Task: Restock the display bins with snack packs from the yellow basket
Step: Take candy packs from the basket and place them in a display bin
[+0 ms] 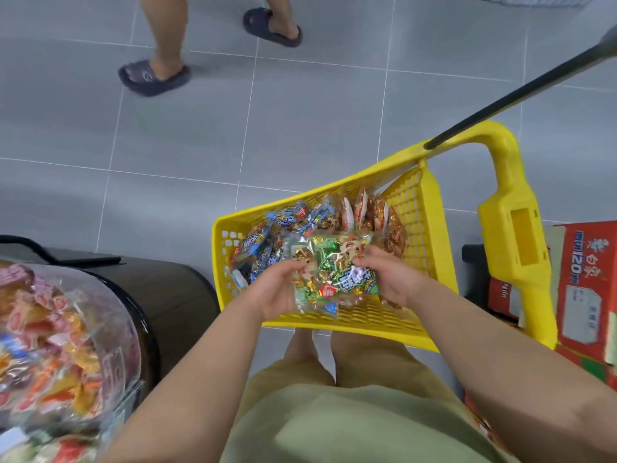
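Observation:
A yellow basket (430, 235) with a tall yellow handle stands on the floor in front of me. Inside lie blue snack packs (287, 222) at the left and orange-red packs (370, 212) at the back right. Just above the basket I hold a clear bag of green-wrapped snacks (334, 272) with both hands. My left hand (273, 292) grips its left edge, and my right hand (390, 279) grips its right edge. At the lower left is a round clear display bin (110, 315) filled with several mixed snack packs.
Another person's legs in dark slippers (157, 75) stand on the grey tiled floor ahead. Red cardboard boxes (587, 289) are stacked at the right, beside the basket handle. A dark pole (521, 91) rises from the basket's far rim. A dark round stand (167, 292) sits under the bin.

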The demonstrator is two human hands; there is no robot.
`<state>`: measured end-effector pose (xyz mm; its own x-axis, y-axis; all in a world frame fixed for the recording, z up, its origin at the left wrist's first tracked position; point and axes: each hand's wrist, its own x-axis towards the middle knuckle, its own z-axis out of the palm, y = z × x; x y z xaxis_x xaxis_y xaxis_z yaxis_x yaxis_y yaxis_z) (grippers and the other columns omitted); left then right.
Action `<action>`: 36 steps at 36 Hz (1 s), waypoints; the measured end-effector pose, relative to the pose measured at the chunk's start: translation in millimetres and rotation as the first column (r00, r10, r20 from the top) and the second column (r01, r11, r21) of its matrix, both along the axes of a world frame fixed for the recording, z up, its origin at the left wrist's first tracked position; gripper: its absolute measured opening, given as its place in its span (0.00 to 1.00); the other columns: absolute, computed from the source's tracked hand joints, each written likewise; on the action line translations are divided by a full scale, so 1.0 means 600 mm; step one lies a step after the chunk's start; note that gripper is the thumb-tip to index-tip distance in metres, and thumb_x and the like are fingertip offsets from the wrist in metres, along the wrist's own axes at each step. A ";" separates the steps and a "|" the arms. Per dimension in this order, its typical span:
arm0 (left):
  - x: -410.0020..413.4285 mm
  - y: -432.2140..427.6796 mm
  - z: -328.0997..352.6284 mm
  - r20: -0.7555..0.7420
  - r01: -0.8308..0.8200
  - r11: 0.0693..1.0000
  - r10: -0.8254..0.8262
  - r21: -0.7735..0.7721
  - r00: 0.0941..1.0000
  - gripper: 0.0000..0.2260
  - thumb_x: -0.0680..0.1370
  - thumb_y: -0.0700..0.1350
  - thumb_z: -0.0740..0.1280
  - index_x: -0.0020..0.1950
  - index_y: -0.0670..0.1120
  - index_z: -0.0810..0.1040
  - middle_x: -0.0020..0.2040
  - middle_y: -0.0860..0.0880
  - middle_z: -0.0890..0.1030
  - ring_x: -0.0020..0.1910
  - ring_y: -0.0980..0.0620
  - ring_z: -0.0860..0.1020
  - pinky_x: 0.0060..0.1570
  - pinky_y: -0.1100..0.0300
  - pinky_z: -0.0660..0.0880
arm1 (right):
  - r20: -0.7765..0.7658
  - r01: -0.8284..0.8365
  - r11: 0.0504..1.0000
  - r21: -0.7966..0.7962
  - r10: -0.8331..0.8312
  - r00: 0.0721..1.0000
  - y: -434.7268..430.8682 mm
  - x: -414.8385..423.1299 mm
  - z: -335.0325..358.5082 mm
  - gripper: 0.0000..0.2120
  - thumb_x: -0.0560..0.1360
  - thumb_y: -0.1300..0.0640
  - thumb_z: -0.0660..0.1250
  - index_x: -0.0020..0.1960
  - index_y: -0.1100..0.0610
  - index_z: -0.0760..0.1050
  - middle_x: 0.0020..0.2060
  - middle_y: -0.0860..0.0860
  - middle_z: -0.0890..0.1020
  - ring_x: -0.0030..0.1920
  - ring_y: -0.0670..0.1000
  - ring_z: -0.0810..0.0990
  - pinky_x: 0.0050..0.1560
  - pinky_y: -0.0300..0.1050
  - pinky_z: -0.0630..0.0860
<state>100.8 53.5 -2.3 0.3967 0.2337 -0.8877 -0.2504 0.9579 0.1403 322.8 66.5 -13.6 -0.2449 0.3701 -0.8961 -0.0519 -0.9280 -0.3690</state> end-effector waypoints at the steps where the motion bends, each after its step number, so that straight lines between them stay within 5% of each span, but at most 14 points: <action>1: 0.006 0.000 -0.003 0.073 0.002 1.000 -0.002 -0.005 0.997 0.20 0.80 0.48 0.58 0.70 0.42 0.70 0.62 0.42 0.74 0.53 0.42 0.78 0.55 0.43 0.76 | -0.010 -0.009 1.000 -0.007 0.009 1.000 0.001 -0.006 0.000 0.41 0.74 0.57 0.67 0.77 0.53 0.46 0.77 0.50 0.49 0.76 0.52 0.45 0.72 0.58 0.42; 5: 0.011 -0.001 -0.017 0.138 0.004 1.000 -0.004 0.002 0.990 0.27 0.80 0.64 0.50 0.69 0.49 0.71 0.68 0.43 0.75 0.62 0.42 0.78 0.53 0.46 0.79 | -0.038 -0.009 0.998 -0.060 0.007 0.999 -0.002 -0.011 -0.012 0.43 0.74 0.59 0.68 0.77 0.52 0.43 0.77 0.50 0.47 0.76 0.53 0.45 0.72 0.59 0.47; 9: -0.012 -0.004 -0.042 -0.261 -0.064 0.998 0.065 0.012 0.963 0.28 0.82 0.62 0.49 0.69 0.43 0.70 0.66 0.41 0.74 0.63 0.41 0.75 0.52 0.53 0.75 | 0.058 0.096 0.993 -0.073 -0.092 0.994 -0.008 -0.007 -0.022 0.38 0.74 0.58 0.68 0.77 0.53 0.51 0.76 0.52 0.54 0.74 0.55 0.56 0.70 0.56 0.57; 13: -0.056 -0.021 -0.072 -0.688 0.040 0.999 -0.043 -0.021 0.725 0.10 0.81 0.47 0.59 0.44 0.44 0.74 0.43 0.43 0.76 0.38 0.45 0.74 0.37 0.57 0.71 | 0.154 0.142 0.984 -0.108 -0.124 0.980 -0.018 0.000 -0.024 0.27 0.75 0.61 0.67 0.71 0.57 0.62 0.66 0.49 0.69 0.65 0.51 0.70 0.50 0.44 0.71; 16: -0.091 -0.052 -0.093 -0.890 0.282 0.946 -0.262 -0.160 0.373 0.14 0.77 0.48 0.65 0.55 0.38 0.76 0.53 0.37 0.78 0.51 0.39 0.77 0.47 0.55 0.70 | 0.161 0.175 0.972 -0.154 -0.150 0.975 -0.026 0.008 -0.025 0.10 0.76 0.62 0.66 0.56 0.57 0.71 0.46 0.47 0.79 0.37 0.45 0.82 0.30 0.41 0.78; 17: -0.097 -0.061 -0.094 -0.894 0.259 0.946 -0.281 -0.196 0.349 0.20 0.76 0.49 0.68 0.62 0.36 0.74 0.56 0.37 0.78 0.56 0.39 0.77 0.51 0.54 0.71 | 0.171 0.186 0.968 -0.171 -0.156 0.973 -0.029 0.010 -0.023 0.09 0.76 0.62 0.67 0.55 0.57 0.71 0.42 0.48 0.79 0.32 0.45 0.82 0.28 0.41 0.78; 21: -0.105 -0.077 -0.113 -0.831 0.307 0.930 -0.327 -0.201 0.450 0.26 0.73 0.52 0.72 0.66 0.38 0.74 0.59 0.40 0.79 0.59 0.41 0.77 0.56 0.54 0.72 | 0.224 0.218 0.956 -0.194 -0.174 0.959 -0.033 0.011 -0.030 0.20 0.74 0.61 0.69 0.63 0.54 0.66 0.43 0.40 0.72 0.31 0.43 0.76 0.25 0.40 0.76; 24: -0.095 -0.066 -0.130 -0.781 0.394 0.886 -0.422 -0.246 0.461 0.29 0.74 0.55 0.71 0.68 0.38 0.72 0.66 0.41 0.76 0.65 0.42 0.74 0.61 0.55 0.71 | 0.227 0.221 0.953 -0.207 -0.173 0.958 -0.038 0.012 -0.041 0.09 0.74 0.63 0.67 0.49 0.57 0.68 0.44 0.37 0.70 0.24 0.37 0.76 0.22 0.33 0.69; 26: -0.081 -0.056 -0.139 -0.765 0.443 0.853 -0.474 -0.277 0.435 0.29 0.76 0.56 0.69 0.68 0.37 0.72 0.67 0.40 0.75 0.66 0.42 0.73 0.63 0.56 0.69 | 0.199 0.221 0.949 -0.224 -0.177 0.964 -0.038 0.013 -0.051 0.09 0.73 0.65 0.67 0.51 0.56 0.71 0.52 0.44 0.75 0.30 0.38 0.80 0.29 0.38 0.79; 27: -0.074 -0.051 -0.142 -0.771 0.459 0.837 -0.495 -0.299 0.400 0.28 0.77 0.56 0.67 0.68 0.38 0.72 0.67 0.40 0.74 0.66 0.43 0.72 0.62 0.57 0.68 | 0.184 0.205 0.954 -0.221 -0.166 0.969 -0.037 0.011 -0.053 0.15 0.72 0.66 0.67 0.58 0.58 0.71 0.58 0.46 0.75 0.42 0.38 0.81 0.44 0.39 0.79; 29: -0.065 -0.046 -0.148 -0.777 0.469 0.826 -0.506 -0.312 0.375 0.22 0.79 0.51 0.65 0.67 0.38 0.73 0.66 0.40 0.74 0.66 0.43 0.73 0.60 0.57 0.69 | 0.188 0.162 0.964 -0.211 -0.122 0.974 -0.036 0.011 -0.061 0.30 0.71 0.65 0.68 0.71 0.57 0.63 0.69 0.47 0.66 0.65 0.44 0.68 0.68 0.47 0.62; 33: -0.055 -0.048 -0.152 -0.770 0.472 0.840 -0.481 -0.267 0.420 0.16 0.79 0.42 0.62 0.66 0.37 0.74 0.64 0.39 0.76 0.63 0.41 0.75 0.45 0.61 0.73 | 0.150 0.159 0.969 -0.188 -0.131 0.980 -0.029 0.006 -0.066 0.17 0.71 0.65 0.68 0.56 0.54 0.69 0.69 0.49 0.65 0.57 0.46 0.69 0.58 0.42 0.60; 36: -0.064 -0.057 -0.132 -0.786 0.417 0.890 -0.387 -0.182 0.482 0.13 0.80 0.38 0.61 0.62 0.34 0.75 0.63 0.38 0.77 0.62 0.41 0.76 0.30 0.65 0.63 | 0.149 0.141 0.975 -0.173 -0.115 0.982 -0.023 -0.002 -0.061 0.16 0.72 0.65 0.68 0.57 0.54 0.70 0.66 0.50 0.69 0.56 0.46 0.70 0.58 0.41 0.60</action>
